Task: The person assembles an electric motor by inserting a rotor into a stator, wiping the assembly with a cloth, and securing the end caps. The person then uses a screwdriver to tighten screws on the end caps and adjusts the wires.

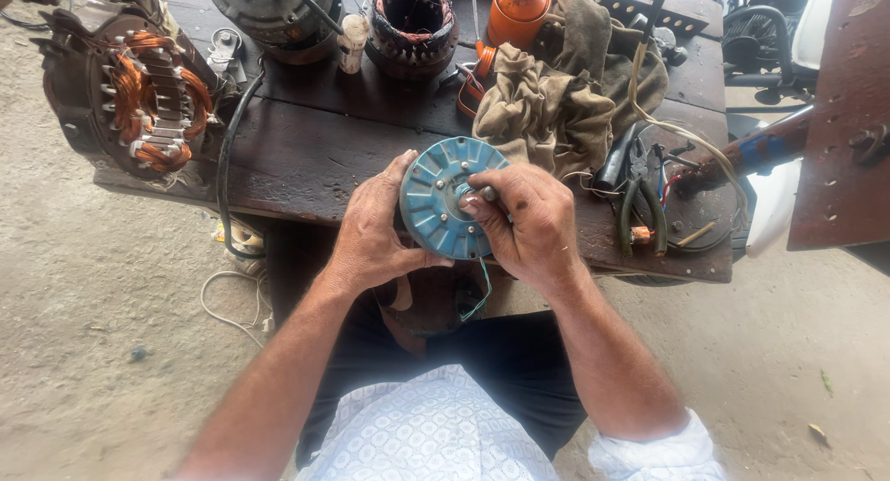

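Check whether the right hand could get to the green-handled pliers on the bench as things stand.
Probably yes: the pliers lie uncovered just beside the right hand, though it is busy at the blue disc.

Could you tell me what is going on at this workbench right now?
A person seated at a dark wooden bench holds a round blue ribbed metal motor cover upright in the left hand. The right hand presses its fingertips at the hub in the cover's centre, around a small metal part. A crumpled tan rag, green-handled pliers and a stator with copper windings lie around.
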